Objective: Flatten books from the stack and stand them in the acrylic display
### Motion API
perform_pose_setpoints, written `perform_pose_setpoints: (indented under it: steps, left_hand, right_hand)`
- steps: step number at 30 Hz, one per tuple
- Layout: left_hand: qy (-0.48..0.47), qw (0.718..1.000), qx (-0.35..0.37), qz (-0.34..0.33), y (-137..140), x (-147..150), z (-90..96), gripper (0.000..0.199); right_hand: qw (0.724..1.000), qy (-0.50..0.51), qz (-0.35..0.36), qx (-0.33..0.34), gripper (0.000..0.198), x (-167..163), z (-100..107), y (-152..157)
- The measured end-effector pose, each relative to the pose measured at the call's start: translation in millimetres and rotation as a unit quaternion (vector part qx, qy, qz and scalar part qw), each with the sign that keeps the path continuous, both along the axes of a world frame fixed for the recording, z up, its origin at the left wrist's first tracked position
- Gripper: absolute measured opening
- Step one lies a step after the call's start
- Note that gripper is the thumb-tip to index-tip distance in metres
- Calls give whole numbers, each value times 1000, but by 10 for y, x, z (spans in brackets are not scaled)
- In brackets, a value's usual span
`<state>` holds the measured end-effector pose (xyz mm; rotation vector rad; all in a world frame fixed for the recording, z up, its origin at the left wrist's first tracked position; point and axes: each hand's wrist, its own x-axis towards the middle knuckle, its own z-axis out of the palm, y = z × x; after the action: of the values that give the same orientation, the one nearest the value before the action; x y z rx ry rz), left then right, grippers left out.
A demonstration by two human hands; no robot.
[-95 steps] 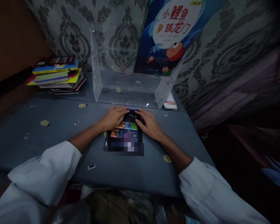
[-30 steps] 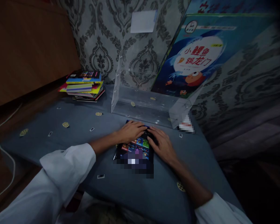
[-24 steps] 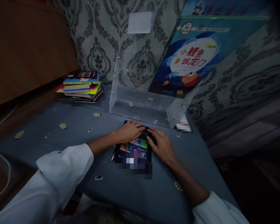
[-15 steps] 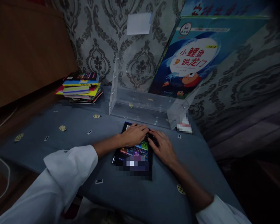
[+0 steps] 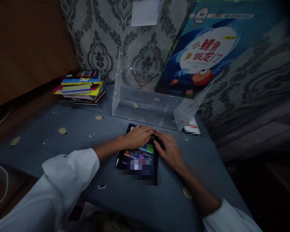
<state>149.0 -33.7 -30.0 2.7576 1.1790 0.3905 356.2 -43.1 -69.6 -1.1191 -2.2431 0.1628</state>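
A dark book (image 5: pixel 127 162) with small coloured pictures on its cover lies flat on the cloth in front of me, its lower part blurred by pixels. Across its upper half rests my left hand (image 5: pixel 139 137), palm down with the fingers stretched toward the top right corner. My right hand (image 5: pixel 169 149) touches the upper right edge, its fingers extended and its thumb apart, over the cover's side. The two hands' fingertips nearly meet at that corner. Neither hand lifts the book.
Behind the book stands a clear acrylic rack (image 5: pixel 147 117) with a large blue picture book (image 5: pixel 178 61) leaning in it. A stack of books (image 5: pixel 81 88) is at the back left of the cloth-covered table (image 5: pixel 70 122). A pixelated white object (image 5: pixel 192 127) sits right of the rack.
The view has tilted slightly, so the wall, rack and stack appear higher. Both hands remain on the dark book with almost no movement.
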Motion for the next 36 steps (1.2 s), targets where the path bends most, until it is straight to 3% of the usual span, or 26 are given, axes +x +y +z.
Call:
perform_pose_setpoints:
  steps: [3,8,12,22,29,36]
  left_hand:
    - [-8,999,-28,-17,75,-157,60,37]
    - [-3,997,-72,32,232,-607,319,39]
    - [29,996,-80,28,298,-796,433,36]
    - [77,996,-51,-4,220,-634,414,36]
    - [71,997,-31,-5,137,-419,353,41]
    - [59,997,-14,-39,155,-225,234,42]
  right_hand:
    - [1000,2,-8,-13,36,-10,23,-18]
    - [999,15,-4,-31,35,-26,75,-50]
    - [998,34,-12,-44,32,-30,126,-64]
    - [991,89,-34,-90,33,-28,195,-84]
    - [979,163,-47,-115,38,-12,135,-42]
    - [978,172,-39,-111,40,7,88,-6]
